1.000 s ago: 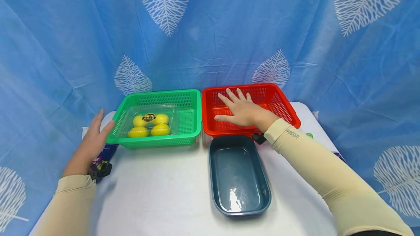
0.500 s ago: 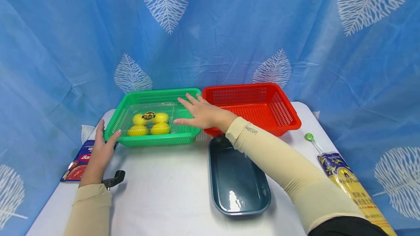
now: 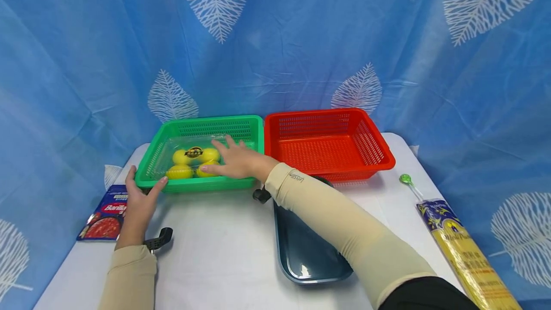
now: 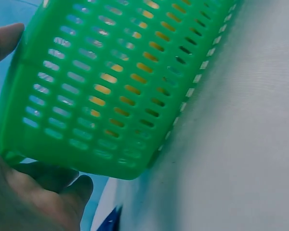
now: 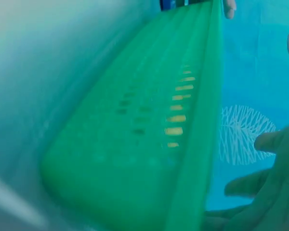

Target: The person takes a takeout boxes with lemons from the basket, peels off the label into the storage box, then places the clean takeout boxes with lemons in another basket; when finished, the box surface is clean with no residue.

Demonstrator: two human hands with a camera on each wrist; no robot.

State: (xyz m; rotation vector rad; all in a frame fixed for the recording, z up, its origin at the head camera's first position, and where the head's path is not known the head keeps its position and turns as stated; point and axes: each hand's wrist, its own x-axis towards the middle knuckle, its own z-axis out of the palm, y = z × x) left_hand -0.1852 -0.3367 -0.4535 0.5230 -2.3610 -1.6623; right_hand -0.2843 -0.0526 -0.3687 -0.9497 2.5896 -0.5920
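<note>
A green basket (image 3: 241,183) stands at the back left with a clear plastic box (image 3: 170,149) of yellow lemons (image 3: 179,172) inside it. At the basket's front left corner is my left hand (image 3: 139,202), its thumb at the front rim and its fingers round the side; in the left wrist view, curled fingers (image 4: 48,175) lie under the rim. Spread over the box's right part, my right hand (image 3: 236,159) has its thumb above a lemon; whether it touches the lid cannot be told. The right wrist view is blurred, with that hand's fingers beside the green rim.
A red basket (image 3: 331,176) adjoins the green one. My right forearm passes over a dark blue dish (image 3: 305,248). A Barilla packet (image 3: 103,214) lies at the left, a green lollipop (image 3: 405,179) and a yellow pasta packet (image 3: 469,257) at the right.
My right hand has moved left from above the red basket to over the plastic box. My left hand has shifted right onto the green basket's corner, uncovering the Barilla packet.
</note>
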